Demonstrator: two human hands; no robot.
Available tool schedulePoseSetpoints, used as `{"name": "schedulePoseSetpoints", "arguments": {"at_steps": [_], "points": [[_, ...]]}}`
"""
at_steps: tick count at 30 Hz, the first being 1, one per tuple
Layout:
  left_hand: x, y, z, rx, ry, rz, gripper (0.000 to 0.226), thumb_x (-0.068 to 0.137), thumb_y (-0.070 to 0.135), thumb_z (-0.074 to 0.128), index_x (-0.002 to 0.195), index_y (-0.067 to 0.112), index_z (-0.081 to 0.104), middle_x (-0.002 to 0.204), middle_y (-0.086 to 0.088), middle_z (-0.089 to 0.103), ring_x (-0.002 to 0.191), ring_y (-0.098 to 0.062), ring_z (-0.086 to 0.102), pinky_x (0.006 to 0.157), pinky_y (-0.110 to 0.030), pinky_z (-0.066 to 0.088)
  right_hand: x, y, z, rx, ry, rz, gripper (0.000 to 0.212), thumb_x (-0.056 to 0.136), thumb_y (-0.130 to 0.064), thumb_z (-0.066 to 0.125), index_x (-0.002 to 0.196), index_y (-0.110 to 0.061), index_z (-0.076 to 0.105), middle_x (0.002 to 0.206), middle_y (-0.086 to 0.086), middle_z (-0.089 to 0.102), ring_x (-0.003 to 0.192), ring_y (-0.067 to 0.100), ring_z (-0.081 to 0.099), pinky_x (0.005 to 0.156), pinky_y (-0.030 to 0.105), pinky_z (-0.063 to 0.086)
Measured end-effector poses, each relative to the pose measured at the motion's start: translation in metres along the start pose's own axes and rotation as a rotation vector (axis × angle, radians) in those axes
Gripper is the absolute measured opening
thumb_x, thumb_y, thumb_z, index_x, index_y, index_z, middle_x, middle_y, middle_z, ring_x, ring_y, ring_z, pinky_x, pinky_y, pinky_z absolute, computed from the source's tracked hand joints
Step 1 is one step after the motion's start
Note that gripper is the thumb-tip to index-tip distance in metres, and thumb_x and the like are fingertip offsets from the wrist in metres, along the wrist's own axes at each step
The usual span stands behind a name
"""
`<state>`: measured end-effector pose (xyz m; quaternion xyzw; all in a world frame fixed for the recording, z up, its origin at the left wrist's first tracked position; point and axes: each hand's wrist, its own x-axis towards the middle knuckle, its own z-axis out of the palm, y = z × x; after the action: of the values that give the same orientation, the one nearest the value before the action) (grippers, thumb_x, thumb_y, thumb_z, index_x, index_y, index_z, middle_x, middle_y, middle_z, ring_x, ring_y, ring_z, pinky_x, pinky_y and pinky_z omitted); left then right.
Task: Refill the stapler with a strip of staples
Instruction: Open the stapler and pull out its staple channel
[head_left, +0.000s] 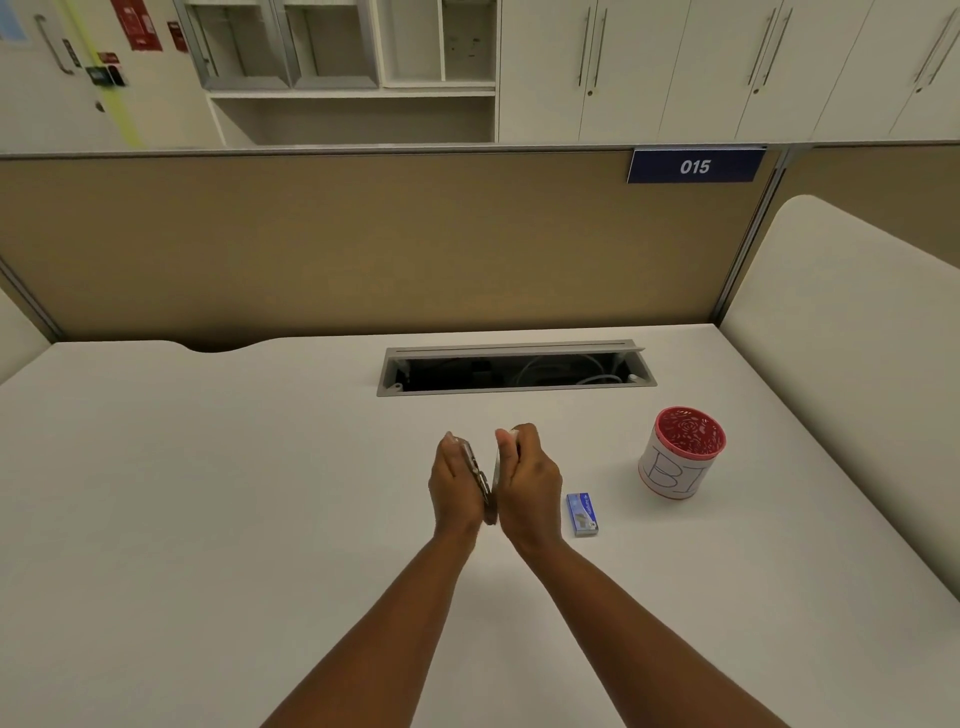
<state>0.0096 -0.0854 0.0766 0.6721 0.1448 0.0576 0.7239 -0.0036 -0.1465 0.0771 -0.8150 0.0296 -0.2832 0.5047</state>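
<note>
I see my left hand (457, 480) and right hand (527, 478) each clenched on one half of the opened stapler (485, 480), held above the table (208, 493) centre. Toward the right edge lie a blue staple box (582, 514), then a red-rimmed cup (680, 452).

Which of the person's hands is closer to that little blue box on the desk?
Right. The right hand is just beside the blue box, a small gap apart; the left hand lies farther off, beyond the right one.
</note>
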Motion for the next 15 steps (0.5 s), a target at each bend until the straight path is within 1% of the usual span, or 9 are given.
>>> {"name": "schedulePoseSetpoints", "arguments": {"at_steps": [1, 2, 3, 4, 6, 8, 11, 13, 15], "points": [[0.003, 0.001, -0.004, -0.03, -0.022, -0.048, 0.049, 0.098, 0.037, 0.021, 0.119, 0.003, 0.05, 0.105, -0.017, 0.056, 0.098, -0.033, 0.053, 0.094, -0.046, 0.049, 0.001, -0.001, -0.002, 0.041, -0.02, 0.004, 0.018, 0.094, -0.022, 0.043, 0.077, -0.018, 0.038, 0.055, -0.014, 0.038, 0.045, 0.007, 0.04, 0.045, 0.01, 0.037], [0.007, 0.002, -0.009, -0.06, -0.048, -0.067, 0.049, 0.098, 0.04, 0.02, 0.114, 0.005, 0.051, 0.098, -0.013, 0.055, 0.094, -0.03, 0.052, 0.085, -0.045, 0.051, 0.002, -0.001, -0.006, 0.084, -0.049, 0.012, 0.017, 0.094, -0.022, 0.043, 0.077, -0.02, 0.038, 0.057, -0.013, 0.04, 0.047, 0.008, 0.041, 0.046, 0.011, 0.038], [0.011, 0.002, -0.014, -0.08, -0.074, -0.062, 0.047, 0.097, 0.041, 0.02, 0.103, 0.008, 0.053, 0.089, -0.008, 0.054, 0.089, -0.028, 0.051, 0.074, -0.039, 0.052, 0.003, -0.001, -0.01, 0.127, -0.084, 0.025, 0.017, 0.094, -0.021, 0.043, 0.078, -0.022, 0.038, 0.059, -0.01, 0.043, 0.049, 0.009, 0.043, 0.046, 0.013, 0.039], [0.015, 0.003, -0.018, -0.091, -0.091, -0.054, 0.045, 0.097, 0.042, 0.02, 0.093, 0.012, 0.053, 0.083, -0.006, 0.052, 0.084, -0.025, 0.051, 0.068, -0.033, 0.05, 0.004, -0.001, -0.014, 0.167, -0.119, 0.041, 0.016, 0.094, -0.019, 0.044, 0.079, -0.024, 0.039, 0.061, -0.006, 0.047, 0.05, 0.01, 0.047, 0.047, 0.013, 0.042], [0.021, 0.004, -0.025, -0.104, -0.092, -0.057, 0.042, 0.097, 0.042, 0.02, 0.081, 0.018, 0.052, 0.077, -0.006, 0.051, 0.074, -0.021, 0.052, 0.063, -0.029, 0.048, 0.003, 0.002, -0.024, 0.232, -0.182, 0.061, 0.015, 0.093, -0.014, 0.046, 0.082, -0.023, 0.043, 0.066, 0.001, 0.055, 0.053, 0.01, 0.058, 0.046, 0.014, 0.049], [0.025, 0.005, -0.028, -0.107, -0.085, -0.074, 0.042, 0.098, 0.041, 0.021, 0.077, 0.02, 0.051, 0.074, -0.007, 0.051, 0.068, -0.018, 0.052, 0.061, -0.029, 0.047, 0.0, 0.006, -0.033, 0.274, -0.239, 0.055, 0.012, 0.09, -0.008, 0.051, 0.084, -0.018, 0.047, 0.07, 0.004, 0.059, 0.059, 0.007, 0.064, 0.048, 0.014, 0.052], [0.029, 0.004, -0.031, -0.127, -0.086, -0.078, 0.042, 0.098, 0.04, 0.021, 0.079, 0.02, 0.053, 0.073, -0.008, 0.056, 0.069, -0.019, 0.056, 0.061, -0.029, 0.047, -0.005, 0.013, -0.044, 0.32, -0.307, 0.09, 0.015, 0.081, 0.003, 0.057, 0.085, -0.011, 0.055, 0.076, 0.006, 0.062, 0.066, 0.012, 0.067, 0.056, 0.021, 0.057], [0.031, 0.002, -0.033, -0.152, -0.098, -0.068, 0.042, 0.097, 0.04, 0.022, 0.088, 0.019, 0.057, 0.076, -0.008, 0.06, 0.072, -0.019, 0.06, 0.063, -0.029, 0.049, -0.007, 0.018, -0.049, 0.322, -0.327, 0.135, 0.019, 0.074, 0.006, 0.059, 0.085, -0.009, 0.06, 0.079, 0.001, 0.064, 0.073, 0.017, 0.066, 0.066, 0.036, 0.06], [0.033, 0.002, -0.034, -0.173, -0.11, -0.079, 0.041, 0.097, 0.04, 0.025, 0.098, 0.017, 0.059, 0.08, -0.007, 0.063, 0.077, -0.019, 0.062, 0.063, -0.029, 0.05, -0.01, 0.022, -0.051, 0.326, -0.345, 0.208, 0.026, 0.07, 0.011, 0.06, 0.085, -0.01, 0.065, 0.081, -0.001, 0.067, 0.078, 0.021, 0.065, 0.074, 0.048, 0.057]]}}
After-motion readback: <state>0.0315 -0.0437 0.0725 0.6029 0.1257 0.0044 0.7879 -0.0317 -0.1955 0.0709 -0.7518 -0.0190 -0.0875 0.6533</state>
